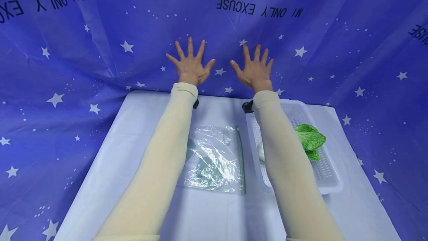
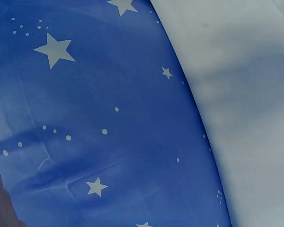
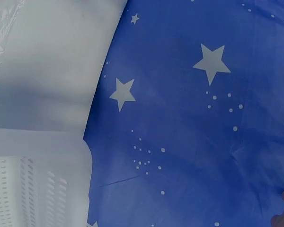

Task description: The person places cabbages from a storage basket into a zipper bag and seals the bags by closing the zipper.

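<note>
Both hands reach out past the far edge of the white table, fingers spread and nothing held. The left hand [image 1: 190, 64] shows its back, in front of the blue star-patterned cloth [image 1: 220, 51]; the right hand [image 1: 255, 68] does likewise a little to the right. Below the forearms lies a clear zip bag [image 1: 217, 159] with a green strip along its right side, partly hidden by the left sleeve. Under the right forearm is a white perforated basket [image 1: 329, 174]. Green leafy vegetable [image 1: 309, 138] lies in it, beside a white item [image 1: 260, 151] mostly covered by the sleeve.
The white table [image 1: 133, 122] has its far edge just below the wrists. Blue cloth hangs behind and at both sides. A black piece [image 1: 247, 107] shows at each wrist. In the right wrist view, the basket's corner [image 3: 47, 142] reaches the table edge.
</note>
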Tool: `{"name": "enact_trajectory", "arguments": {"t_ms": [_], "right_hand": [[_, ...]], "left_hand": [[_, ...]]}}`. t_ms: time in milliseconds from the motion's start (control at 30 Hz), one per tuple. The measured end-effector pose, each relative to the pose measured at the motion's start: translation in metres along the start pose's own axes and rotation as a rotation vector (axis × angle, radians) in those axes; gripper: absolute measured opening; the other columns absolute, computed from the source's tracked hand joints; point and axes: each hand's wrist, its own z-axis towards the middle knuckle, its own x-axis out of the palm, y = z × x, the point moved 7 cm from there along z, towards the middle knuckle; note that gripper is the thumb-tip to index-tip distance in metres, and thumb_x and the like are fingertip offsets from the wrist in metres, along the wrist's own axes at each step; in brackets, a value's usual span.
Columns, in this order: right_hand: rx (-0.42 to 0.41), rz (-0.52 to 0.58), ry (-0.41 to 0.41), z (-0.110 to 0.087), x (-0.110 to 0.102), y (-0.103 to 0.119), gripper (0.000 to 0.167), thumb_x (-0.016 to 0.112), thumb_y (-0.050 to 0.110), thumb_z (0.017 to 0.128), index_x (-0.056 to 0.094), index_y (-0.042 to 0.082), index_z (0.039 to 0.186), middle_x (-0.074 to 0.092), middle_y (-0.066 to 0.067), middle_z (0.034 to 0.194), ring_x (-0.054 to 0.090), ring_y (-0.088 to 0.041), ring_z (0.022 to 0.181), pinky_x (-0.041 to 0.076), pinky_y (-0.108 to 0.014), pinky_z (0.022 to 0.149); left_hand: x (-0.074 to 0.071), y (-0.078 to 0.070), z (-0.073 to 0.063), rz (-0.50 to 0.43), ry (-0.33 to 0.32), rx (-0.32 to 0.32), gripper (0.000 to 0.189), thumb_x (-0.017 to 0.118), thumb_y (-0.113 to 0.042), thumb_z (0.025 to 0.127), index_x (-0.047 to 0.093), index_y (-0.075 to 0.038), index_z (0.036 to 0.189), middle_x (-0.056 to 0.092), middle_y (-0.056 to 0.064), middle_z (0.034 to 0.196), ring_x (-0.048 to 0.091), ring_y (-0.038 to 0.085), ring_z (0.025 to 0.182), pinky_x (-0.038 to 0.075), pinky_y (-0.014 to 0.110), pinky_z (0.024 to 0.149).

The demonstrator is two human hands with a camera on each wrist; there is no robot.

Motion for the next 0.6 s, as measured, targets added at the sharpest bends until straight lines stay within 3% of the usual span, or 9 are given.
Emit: {"name": "enact_trajectory", "arguments": {"t_ms": [233, 333, 400, 500, 600], "right_hand": [[-0.024, 0.022, 0.003, 0.004, 0.002, 0.005, 0.081, 0.011, 0.077, 0.090, -0.016, 0.034, 0.154, -0.025, -0.016, 0.157, -0.022, -0.043, 0.141, -0.005, -0.064, 0.110], [-0.039, 0.033, -0.006, 0.003, 0.001, 0.006, 0.080, 0.011, 0.076, 0.091, -0.015, 0.034, 0.154, -0.025, -0.016, 0.157, -0.022, -0.043, 0.141, -0.005, -0.064, 0.110], [-0.056, 0.052, -0.019, 0.001, 0.001, 0.008, 0.079, 0.013, 0.075, 0.092, -0.014, 0.034, 0.154, -0.023, -0.016, 0.158, -0.020, -0.043, 0.142, -0.004, -0.064, 0.110], [-0.109, 0.083, -0.046, -0.008, 0.003, 0.015, 0.078, 0.016, 0.073, 0.093, -0.010, 0.034, 0.156, -0.018, -0.015, 0.160, -0.014, -0.043, 0.144, -0.001, -0.063, 0.111], [-0.183, 0.110, -0.082, -0.022, 0.003, 0.019, 0.075, 0.022, 0.069, 0.096, -0.002, 0.033, 0.158, -0.008, -0.016, 0.162, -0.006, -0.044, 0.145, 0.003, -0.063, 0.111]], "left_hand": [[-0.001, -0.005, -0.001, -0.018, -0.038, 0.032, 0.073, 0.007, -0.072, 0.093, -0.022, -0.037, 0.150, -0.028, 0.012, 0.156, -0.027, 0.050, 0.136, -0.003, 0.080, 0.097], [-0.001, -0.017, -0.005, 0.002, -0.048, 0.077, 0.074, 0.008, -0.072, 0.093, -0.018, -0.035, 0.152, -0.026, 0.014, 0.157, -0.026, 0.049, 0.137, -0.001, 0.078, 0.099], [0.002, -0.028, -0.010, 0.014, -0.054, 0.123, 0.075, 0.013, -0.070, 0.095, -0.008, -0.032, 0.156, -0.020, 0.015, 0.159, -0.022, 0.048, 0.139, 0.002, 0.077, 0.101], [0.019, -0.046, -0.031, -0.001, -0.057, 0.208, 0.074, 0.030, -0.064, 0.097, 0.019, -0.025, 0.158, 0.003, 0.017, 0.162, -0.002, 0.047, 0.144, 0.015, 0.072, 0.104], [0.050, -0.068, -0.066, -0.077, -0.009, 0.295, 0.063, 0.047, -0.056, 0.095, 0.044, -0.019, 0.146, 0.031, 0.017, 0.152, 0.030, 0.042, 0.135, 0.035, 0.061, 0.098]]}}
